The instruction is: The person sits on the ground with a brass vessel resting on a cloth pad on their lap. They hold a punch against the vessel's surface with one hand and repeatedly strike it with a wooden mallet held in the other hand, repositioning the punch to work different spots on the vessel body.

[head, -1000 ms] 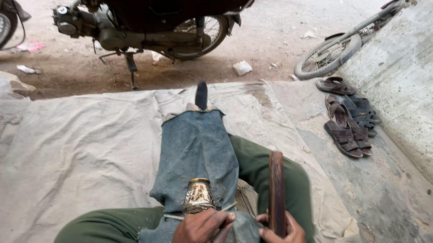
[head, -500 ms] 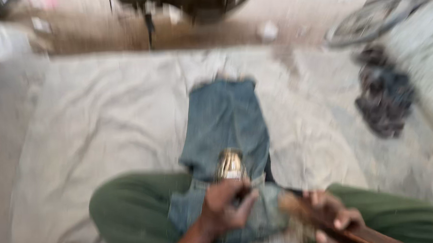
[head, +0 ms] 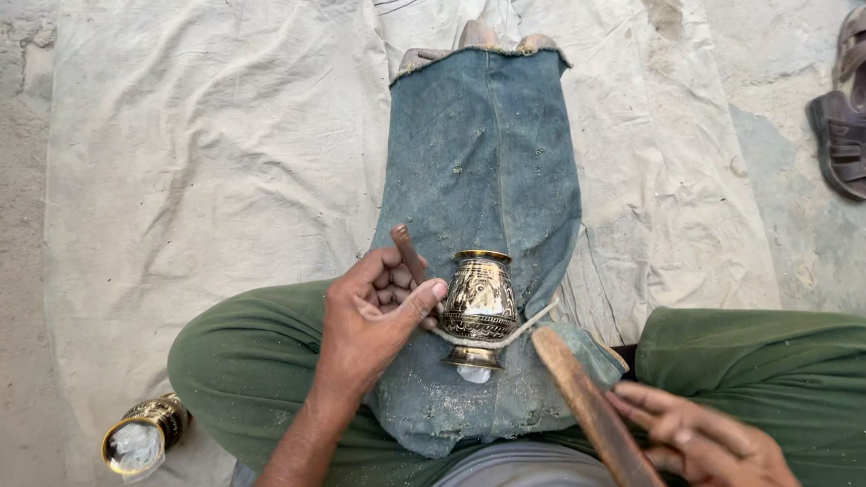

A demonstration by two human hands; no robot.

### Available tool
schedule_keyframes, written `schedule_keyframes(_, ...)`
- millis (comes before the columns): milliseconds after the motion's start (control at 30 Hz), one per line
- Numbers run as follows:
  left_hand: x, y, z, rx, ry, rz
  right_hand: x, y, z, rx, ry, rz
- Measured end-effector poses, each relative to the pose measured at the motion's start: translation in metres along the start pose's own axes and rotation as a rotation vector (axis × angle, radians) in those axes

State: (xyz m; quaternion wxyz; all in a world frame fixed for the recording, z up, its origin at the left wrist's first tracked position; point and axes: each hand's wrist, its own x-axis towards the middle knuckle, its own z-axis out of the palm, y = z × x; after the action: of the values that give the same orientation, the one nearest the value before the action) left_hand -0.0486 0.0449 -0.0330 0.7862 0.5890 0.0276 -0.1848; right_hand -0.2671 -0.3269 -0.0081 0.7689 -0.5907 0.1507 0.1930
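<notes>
Brass gleams at the heart of this scene: a small engraved vase [head: 479, 309] stands upright on a strip of worn blue denim [head: 484, 170] laid over the lap of a person sitting cross-legged in green trousers [head: 250, 360], and everything else is best placed from that vase. Far to its left and a little lower, a second brass vessel [head: 144, 434] lies on its side on the pale canvas sheet [head: 197, 148], its mouth stuffed with something whitish. Just left of the vase, the left hand [head: 375, 317] is curled closed around a thin brown tool [head: 409, 255] whose tip pokes up above the knuckles; the thumb stretches across and touches the vase's side at its middle. A light cord [head: 518, 327] wraps the vase's lower waist and trails off to the right. Below and right of the vase, a long flat wooden stick [head: 589, 414] slants down toward the bottom edge, its upper end near the vase's foot but apart from it. The right hand [head: 706, 442] holds that stick low down, fingers lying loosely along it rather than clenched. Fine dust speckles the denim under the vase. Far to the vase's upper right, dark sandals [head: 861, 117] sit on bare concrete beyond the sheet.
</notes>
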Motion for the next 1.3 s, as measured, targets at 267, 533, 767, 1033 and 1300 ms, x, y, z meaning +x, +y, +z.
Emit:
schedule_keyframes(267, 0.012, 0.032, 0.004, 0.267, -0.148, -0.119, -0.020, -0.010, -0.026, 0.319, 0.094, 0.127)
schedule_keyframes(533, 0.027, 0.040, 0.017, 0.298, -0.248, -0.083, 0.027, -0.086, 0.021, -0.193, 0.275, 0.179)
schedule_keyframes(767, 0.031, 0.045, 0.031, 0.320, -0.460, 0.067, 0.070, -0.142, 0.044, -0.495, 0.515, 0.154)
schedule_keyframes(1033, 0.047, 0.050, 0.035, 0.501, -0.634, 0.124, 0.081, -0.157, 0.044, -0.683, 0.440, 0.047)
schedule_keyframes(1300, 0.054, 0.049, 0.034, 0.477, -0.708, 0.243, 0.086, -0.162, 0.051, -1.002, 0.331, -0.072)
